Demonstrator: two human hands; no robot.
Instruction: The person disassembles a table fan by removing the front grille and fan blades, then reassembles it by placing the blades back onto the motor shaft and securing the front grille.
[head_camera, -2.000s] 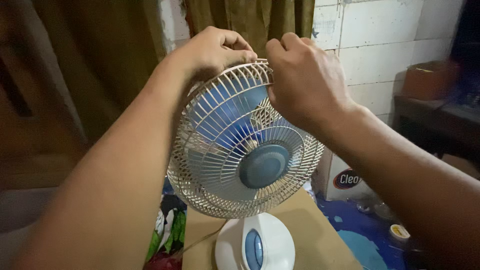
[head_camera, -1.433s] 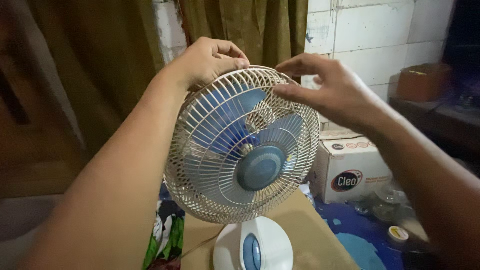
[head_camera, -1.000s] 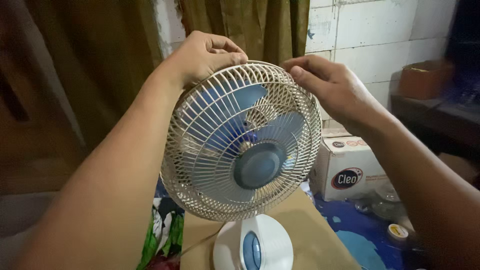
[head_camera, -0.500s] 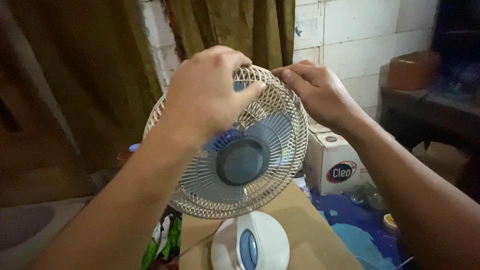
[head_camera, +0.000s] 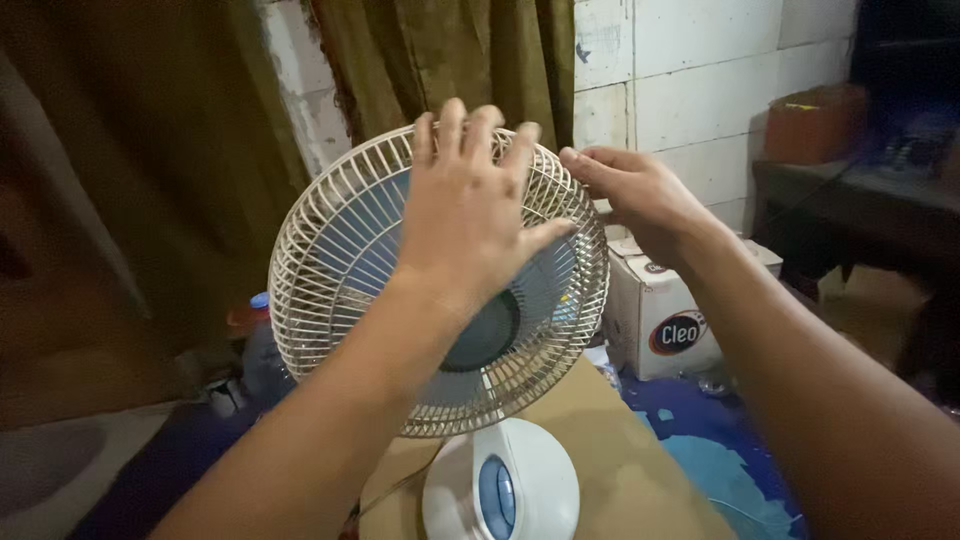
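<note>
A small desk fan stands in front of me, with a cream wire grille (head_camera: 330, 250), blue blades, a blue hub (head_camera: 490, 340) and a white base (head_camera: 500, 485). My left hand (head_camera: 470, 210) lies flat against the front of the grille near the top, fingers spread, covering part of the hub. My right hand (head_camera: 640, 195) is at the grille's upper right rim, with its fingertips pinched on the wire edge. The fan's base sits on a brown cardboard surface (head_camera: 610, 440).
A white cardboard box (head_camera: 665, 310) stands on the blue floor just right of the fan. A bottle with a blue cap (head_camera: 258, 345) is behind the fan on the left. Olive curtains (head_camera: 450, 50) hang behind, and a dark table (head_camera: 860, 200) with a brown box (head_camera: 815, 120) is at the right.
My left hand let go of the top rim and moved onto the grille's front, now flat with spread fingers. My right hand came back to the upper right rim. The fan head turned leftward.
</note>
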